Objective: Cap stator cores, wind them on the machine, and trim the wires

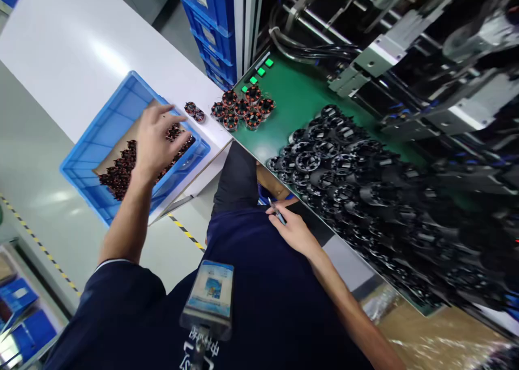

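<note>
My left hand (pixel 156 137) hovers over the blue bin (pixel 87 162), its fingers spread and no object visible in them. Beneath it, copper-wound motor stators (pixel 119 170) stand packed on a brown cardboard sheet inside the bin. Two loose stators (pixel 194 112) sit on the white table just beyond the fingertips. Close to my waist, my right hand (pixel 294 226) is closed around a slim pen-like tool (pixel 277 211), whose exact kind I cannot make out. Several more stators (pixel 242 108) form a cluster on the near corner of the green work surface (pixel 294 91).
Black ring-shaped housings (pixel 324 148) are heaped along the green surface's edge. Machine fixtures (pixel 377 56) rise behind them. Green square buttons (pixel 261 72) line the left side. Stacked blue crates (pixel 208 24) stand beyond the white table (pixel 52 29). A badge (pixel 211 289) hangs on my chest.
</note>
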### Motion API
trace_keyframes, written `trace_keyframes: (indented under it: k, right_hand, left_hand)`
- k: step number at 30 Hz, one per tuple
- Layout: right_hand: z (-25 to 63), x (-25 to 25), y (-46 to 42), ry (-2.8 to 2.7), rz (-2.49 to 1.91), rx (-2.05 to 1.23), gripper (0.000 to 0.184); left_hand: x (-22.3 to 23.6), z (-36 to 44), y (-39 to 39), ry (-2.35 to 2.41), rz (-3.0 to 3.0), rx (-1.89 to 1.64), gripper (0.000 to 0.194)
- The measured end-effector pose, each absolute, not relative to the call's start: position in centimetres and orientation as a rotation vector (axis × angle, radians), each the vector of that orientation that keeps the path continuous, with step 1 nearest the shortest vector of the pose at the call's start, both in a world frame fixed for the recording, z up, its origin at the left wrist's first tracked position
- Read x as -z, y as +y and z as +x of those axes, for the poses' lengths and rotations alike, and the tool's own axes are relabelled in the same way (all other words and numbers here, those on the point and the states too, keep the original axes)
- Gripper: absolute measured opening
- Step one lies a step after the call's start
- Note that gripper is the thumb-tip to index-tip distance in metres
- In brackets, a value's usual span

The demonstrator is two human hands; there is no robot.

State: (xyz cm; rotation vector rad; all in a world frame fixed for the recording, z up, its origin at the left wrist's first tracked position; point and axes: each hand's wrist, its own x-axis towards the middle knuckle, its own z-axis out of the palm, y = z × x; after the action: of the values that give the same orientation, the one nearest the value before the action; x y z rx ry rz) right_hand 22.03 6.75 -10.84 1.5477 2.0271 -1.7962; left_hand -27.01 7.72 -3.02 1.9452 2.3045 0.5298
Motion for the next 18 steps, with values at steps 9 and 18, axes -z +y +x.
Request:
trace_keyframes:
  k: [9,18]
  right_hand:
    - [25.0,7.7,5.2,2.044,1.654,1.871,0.036]
    - [25.9,4.9,3.8,1.977,1.891,2.122,0.047]
  left_hand:
    - [9.3,-13.4,21.3,2.001,2.166,-0.201,0.064]
    - [3.1,-7.8,15.6,1.694,2.061,-0.731,0.058]
